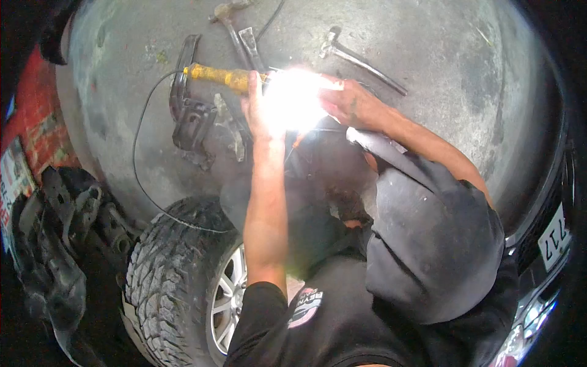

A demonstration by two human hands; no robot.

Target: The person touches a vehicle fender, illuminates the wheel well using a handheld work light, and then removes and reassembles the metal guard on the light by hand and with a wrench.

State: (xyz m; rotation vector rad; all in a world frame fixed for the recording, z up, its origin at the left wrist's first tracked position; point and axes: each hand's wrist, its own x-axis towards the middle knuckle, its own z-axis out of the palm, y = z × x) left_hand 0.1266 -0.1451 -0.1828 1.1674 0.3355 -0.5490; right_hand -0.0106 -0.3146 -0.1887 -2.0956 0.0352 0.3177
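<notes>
A blinding white glare washes out the middle of the work. At its left side, my left hand [255, 109] closes against the end of a yellow handle [220, 76] with a thin cord. My right hand [350, 103] is at the right side of the glare; its fingertips and anything between them are lost in the light. Just below the glare is a small orange-tipped item [298, 142], too washed out to name. Dark metal parts [194, 125] lie left of my left forearm.
Two hammers [370, 63] [232, 33] and a flat metal piece [249, 44] lie on the grey floor [440, 43]. A large tire [168, 287] with a silver wheel is at lower left, beside black crumpled parts [55, 244]. Dark grey fabric [434, 244] covers the lower right.
</notes>
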